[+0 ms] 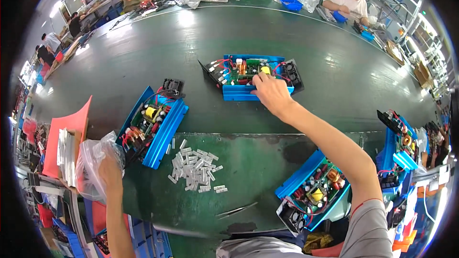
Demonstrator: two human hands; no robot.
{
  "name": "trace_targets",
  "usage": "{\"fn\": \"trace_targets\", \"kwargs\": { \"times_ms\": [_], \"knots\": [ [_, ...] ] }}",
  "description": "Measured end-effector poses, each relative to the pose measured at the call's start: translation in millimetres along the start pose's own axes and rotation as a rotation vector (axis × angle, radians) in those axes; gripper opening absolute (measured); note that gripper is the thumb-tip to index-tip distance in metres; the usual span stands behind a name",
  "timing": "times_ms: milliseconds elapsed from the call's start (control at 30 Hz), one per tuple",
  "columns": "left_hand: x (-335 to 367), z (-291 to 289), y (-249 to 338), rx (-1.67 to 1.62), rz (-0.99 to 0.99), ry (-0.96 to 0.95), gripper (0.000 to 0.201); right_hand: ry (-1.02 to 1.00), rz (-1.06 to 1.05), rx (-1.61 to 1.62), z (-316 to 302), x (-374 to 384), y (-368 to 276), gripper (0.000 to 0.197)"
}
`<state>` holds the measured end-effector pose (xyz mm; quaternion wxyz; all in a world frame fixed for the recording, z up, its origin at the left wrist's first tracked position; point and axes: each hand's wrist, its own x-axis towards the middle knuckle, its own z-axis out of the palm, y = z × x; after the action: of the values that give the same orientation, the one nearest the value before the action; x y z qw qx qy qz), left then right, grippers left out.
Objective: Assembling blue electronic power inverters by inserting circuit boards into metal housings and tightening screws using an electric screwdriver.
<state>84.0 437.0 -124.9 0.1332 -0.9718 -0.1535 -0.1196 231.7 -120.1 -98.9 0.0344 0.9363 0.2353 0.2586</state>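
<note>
Out on the belt, my right hand (271,93) has its fingers closed over the near wall of a blue metal housing (239,93). This housing is open on top, showing a circuit board with a yellow transformer (265,69); a black fan panel (291,74) hangs by wires at its right end. At the left, my left hand (110,169) is at a clear plastic bag (88,162), its fingers hidden by the film. Right beside that bag lies a second open blue housing (165,136), tilted, with its fan panel (172,87) at the far end.
Small pale rectangular pieces (193,169) lie heaped on the green bench (162,210), with metal tweezers (236,210) nearer me. A third blue housing (299,174) sits at right, another (389,148) beyond it. A red sheet (64,138) stands left. Co-workers sit across the belt (191,38).
</note>
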Motion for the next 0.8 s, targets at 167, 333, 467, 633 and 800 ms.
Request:
{"fn": "trace_targets", "kwargs": {
  "times_ms": [167,333,467,633,800],
  "knots": [
    [2,-11,-4,0.133,0.115,0.012,0.032,0.065,0.168,0.093,29,45,19,0.029],
    [11,-20,10,0.08,0.044,-0.176,0.039,0.146,0.157,0.085,27,21,26,0.04],
    [18,12,-35,-0.15,-0.012,-0.16,0.042,0.048,0.071,0.395,-21,-30,4,0.033],
    [40,49,-107,-0.175,0.154,-0.149,0.051,0.1,-0.002,0.438,-112,-83,-1,0.029],
    [50,7,-48,-0.181,0.341,0.053,0.045,0.02,0.149,0.585,-158,-141,-7,0.033]
  ]
}}
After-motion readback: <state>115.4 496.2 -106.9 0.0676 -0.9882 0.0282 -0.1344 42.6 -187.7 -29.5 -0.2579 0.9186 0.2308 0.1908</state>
